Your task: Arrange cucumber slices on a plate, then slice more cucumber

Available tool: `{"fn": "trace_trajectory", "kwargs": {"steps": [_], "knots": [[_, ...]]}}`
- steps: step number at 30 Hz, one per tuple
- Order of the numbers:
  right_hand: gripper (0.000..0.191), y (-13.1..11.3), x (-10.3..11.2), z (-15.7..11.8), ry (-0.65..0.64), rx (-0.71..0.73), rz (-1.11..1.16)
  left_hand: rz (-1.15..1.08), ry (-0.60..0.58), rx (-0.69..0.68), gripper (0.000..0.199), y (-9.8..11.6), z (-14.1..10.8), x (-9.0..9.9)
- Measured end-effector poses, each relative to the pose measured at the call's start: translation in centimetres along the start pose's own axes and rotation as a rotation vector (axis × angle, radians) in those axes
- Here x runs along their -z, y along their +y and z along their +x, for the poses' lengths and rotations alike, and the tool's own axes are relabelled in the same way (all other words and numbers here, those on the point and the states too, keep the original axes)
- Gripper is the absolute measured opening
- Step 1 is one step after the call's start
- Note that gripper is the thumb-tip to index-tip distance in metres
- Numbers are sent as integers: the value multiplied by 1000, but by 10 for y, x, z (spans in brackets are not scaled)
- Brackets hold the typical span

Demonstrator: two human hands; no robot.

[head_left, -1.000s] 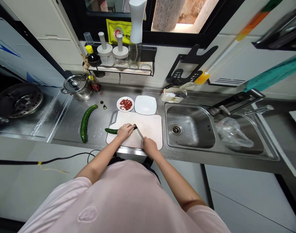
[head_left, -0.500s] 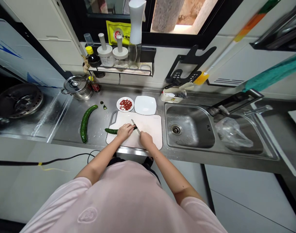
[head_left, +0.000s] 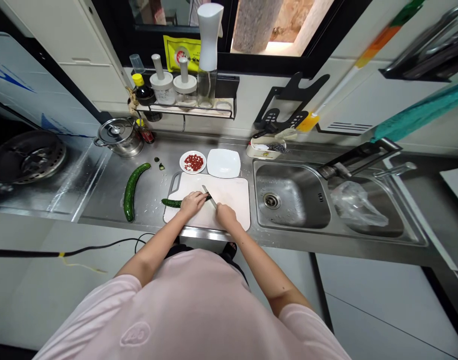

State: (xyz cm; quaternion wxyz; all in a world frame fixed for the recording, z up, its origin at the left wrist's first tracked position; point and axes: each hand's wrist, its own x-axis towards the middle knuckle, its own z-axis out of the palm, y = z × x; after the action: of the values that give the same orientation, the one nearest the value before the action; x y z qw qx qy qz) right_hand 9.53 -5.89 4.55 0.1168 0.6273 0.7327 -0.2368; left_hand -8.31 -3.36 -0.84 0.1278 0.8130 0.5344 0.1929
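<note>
On the white cutting board (head_left: pixel 229 200) lies a green cucumber (head_left: pixel 171 203), its left end jutting past the board's edge. My left hand (head_left: pixel 192 203) is closed over the cucumber near its right end. My right hand (head_left: pixel 225 216) grips a knife (head_left: pixel 209 196), whose blade slants up and left across the cucumber beside my left fingertips. The knife's handle is hidden in my fist. A second, whole cucumber (head_left: pixel 133 192) rests on the steel counter to the left, with small cut ends (head_left: pixel 161 166) near its top.
Behind the board stand a small plate of chopped red pieces (head_left: pixel 187 169) and a white square dish (head_left: pixel 223 163). A sink (head_left: pixel 292 195) with a plastic bag (head_left: pixel 358 204) is on the right. A lidded pot (head_left: pixel 120 137) and a black pan (head_left: pixel 26 155) are left.
The view has shifted very slightly. Both hands, the knife and the cucumber keep nearly the same places on the board.
</note>
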Motion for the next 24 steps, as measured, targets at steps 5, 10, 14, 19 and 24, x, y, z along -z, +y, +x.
{"fn": "trace_trajectory", "kwargs": {"steps": [5, 10, 14, 19, 24], "knots": [[24, 10, -5, -14, -22, -11, -5, 1, -3, -1, 31, 0, 1, 1], [23, 16, -10, -22, -45, -21, -15, 18, -7, 10, 31, 2, 1, 2], [23, 20, -13, -25, -53, -24, -18, 22, -17, 22, 31, 3, 2, 3], [25, 24, -13, -28, -50, -26, -21, 26, -42, 43, 31, 4, 3, 5], [28, 29, -11, -31, 0, -33, -58, 38, -73, 64, 31, 6, 4, 8]]}}
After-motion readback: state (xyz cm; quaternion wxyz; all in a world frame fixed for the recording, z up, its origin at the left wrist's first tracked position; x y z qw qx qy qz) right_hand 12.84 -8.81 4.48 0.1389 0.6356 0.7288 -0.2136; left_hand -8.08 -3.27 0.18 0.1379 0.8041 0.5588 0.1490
